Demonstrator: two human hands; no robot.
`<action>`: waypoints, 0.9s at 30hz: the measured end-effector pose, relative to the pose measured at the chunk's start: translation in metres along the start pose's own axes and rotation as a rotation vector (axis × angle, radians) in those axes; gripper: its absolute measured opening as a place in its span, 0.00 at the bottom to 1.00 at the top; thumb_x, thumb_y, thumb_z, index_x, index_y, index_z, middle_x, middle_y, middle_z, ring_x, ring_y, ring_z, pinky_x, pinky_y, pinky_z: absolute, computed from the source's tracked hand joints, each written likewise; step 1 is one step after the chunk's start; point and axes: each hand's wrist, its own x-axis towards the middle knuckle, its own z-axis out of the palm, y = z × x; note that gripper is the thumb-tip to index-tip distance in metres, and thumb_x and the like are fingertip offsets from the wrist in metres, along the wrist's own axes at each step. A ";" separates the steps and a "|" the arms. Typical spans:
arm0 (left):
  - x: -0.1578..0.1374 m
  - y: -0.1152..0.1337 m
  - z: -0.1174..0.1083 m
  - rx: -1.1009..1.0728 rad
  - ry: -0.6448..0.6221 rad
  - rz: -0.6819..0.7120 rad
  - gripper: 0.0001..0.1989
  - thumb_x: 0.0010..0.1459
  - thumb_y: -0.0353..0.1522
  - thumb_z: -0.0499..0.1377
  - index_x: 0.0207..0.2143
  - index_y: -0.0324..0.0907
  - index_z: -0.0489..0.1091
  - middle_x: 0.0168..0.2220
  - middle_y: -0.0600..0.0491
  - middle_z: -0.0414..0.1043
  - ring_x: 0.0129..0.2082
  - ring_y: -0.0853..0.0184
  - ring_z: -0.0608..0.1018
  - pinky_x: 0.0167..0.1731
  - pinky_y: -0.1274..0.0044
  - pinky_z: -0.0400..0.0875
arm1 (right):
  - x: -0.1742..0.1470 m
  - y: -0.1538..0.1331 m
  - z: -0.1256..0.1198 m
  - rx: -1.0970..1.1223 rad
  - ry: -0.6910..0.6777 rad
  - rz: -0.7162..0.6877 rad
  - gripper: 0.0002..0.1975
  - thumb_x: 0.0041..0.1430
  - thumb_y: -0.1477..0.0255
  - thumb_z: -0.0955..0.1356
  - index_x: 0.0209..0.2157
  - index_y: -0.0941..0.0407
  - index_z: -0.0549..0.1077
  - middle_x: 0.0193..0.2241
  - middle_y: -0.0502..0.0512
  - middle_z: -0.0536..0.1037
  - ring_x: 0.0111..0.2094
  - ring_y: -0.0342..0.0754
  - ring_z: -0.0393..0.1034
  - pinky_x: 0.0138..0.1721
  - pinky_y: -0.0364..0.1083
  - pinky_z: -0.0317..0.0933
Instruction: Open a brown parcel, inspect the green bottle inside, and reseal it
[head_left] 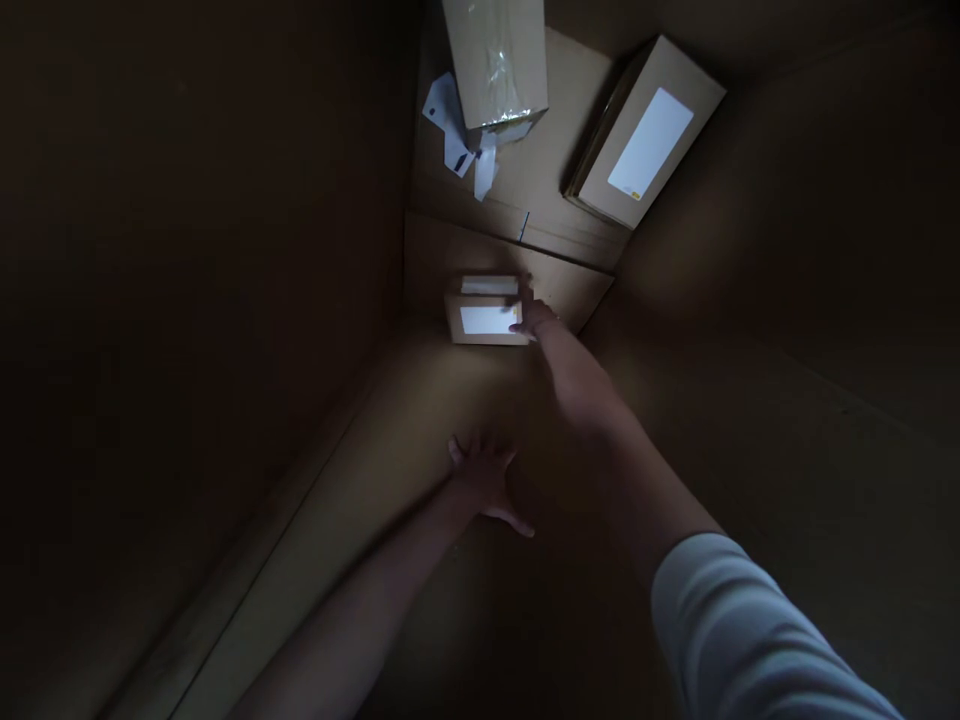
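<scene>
Deep inside a large cardboard carton, my right hand (535, 313) is at the right end of a small cardboard box (453, 328) with a white label. One finger reaches over the box's far top edge and the thumb lies across its labelled face, so the hand grips that end. A narrow pale strip (489, 285) shows along the box's far side; I cannot make out what it is. My left hand (487, 475) rests with fingers spread against the carton's near wall (420, 400), holding nothing.
A taller taped cardboard box (502, 60) stands at the far end, with torn white paper pieces (448, 125) beside it. Another labelled cardboard box (675, 80) leans at the right. Dark carton walls (787, 280) rise on both sides. A seam crosses the carton floor (555, 150).
</scene>
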 end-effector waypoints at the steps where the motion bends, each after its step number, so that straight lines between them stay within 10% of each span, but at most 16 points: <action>1: -0.001 0.000 -0.001 0.003 -0.003 0.003 0.66 0.24 0.60 0.64 0.67 0.51 0.47 0.69 0.38 0.37 0.66 0.33 0.36 0.51 0.35 0.29 | -0.006 -0.003 0.005 -0.072 -0.035 0.037 0.58 0.44 0.76 0.76 0.68 0.49 0.39 0.60 0.69 0.62 0.58 0.63 0.62 0.56 0.66 0.56; 6: -0.002 0.000 -0.003 0.000 0.001 0.003 0.66 0.24 0.61 0.64 0.67 0.51 0.46 0.69 0.38 0.37 0.66 0.33 0.36 0.51 0.35 0.27 | -0.005 -0.002 0.016 -0.326 -0.011 0.019 0.51 0.49 0.78 0.72 0.68 0.54 0.41 0.68 0.68 0.37 0.68 0.65 0.31 0.58 0.72 0.46; 10: -0.001 0.000 -0.002 -0.005 -0.002 -0.005 0.66 0.24 0.61 0.64 0.67 0.52 0.47 0.69 0.38 0.38 0.66 0.34 0.35 0.52 0.35 0.27 | -0.005 0.006 0.030 -0.319 -0.197 -0.040 0.55 0.46 0.81 0.73 0.68 0.54 0.38 0.67 0.70 0.45 0.67 0.65 0.39 0.59 0.70 0.47; 17: 0.005 0.000 -0.002 -0.037 0.045 -0.001 0.60 0.27 0.62 0.63 0.64 0.52 0.54 0.68 0.39 0.44 0.66 0.35 0.42 0.54 0.37 0.33 | -0.043 0.019 0.052 -0.182 0.018 -0.072 0.39 0.52 0.74 0.70 0.65 0.51 0.54 0.65 0.69 0.50 0.65 0.69 0.42 0.57 0.72 0.46; 21: 0.036 -0.027 -0.037 -0.283 0.340 -0.127 0.50 0.46 0.61 0.53 0.65 0.43 0.52 0.65 0.38 0.53 0.65 0.46 0.55 0.61 0.57 0.51 | -0.065 0.032 0.067 0.049 -0.057 0.045 0.34 0.50 0.71 0.72 0.60 0.48 0.63 0.69 0.59 0.35 0.67 0.71 0.26 0.58 0.68 0.49; 27: 0.104 -0.113 -0.122 -0.515 0.600 -0.354 0.59 0.47 0.53 0.61 0.67 0.29 0.34 0.69 0.37 0.26 0.69 0.53 0.39 0.66 0.70 0.42 | -0.060 0.052 0.088 0.223 -0.045 0.053 0.36 0.53 0.72 0.70 0.63 0.54 0.57 0.68 0.63 0.43 0.65 0.55 0.51 0.62 0.52 0.51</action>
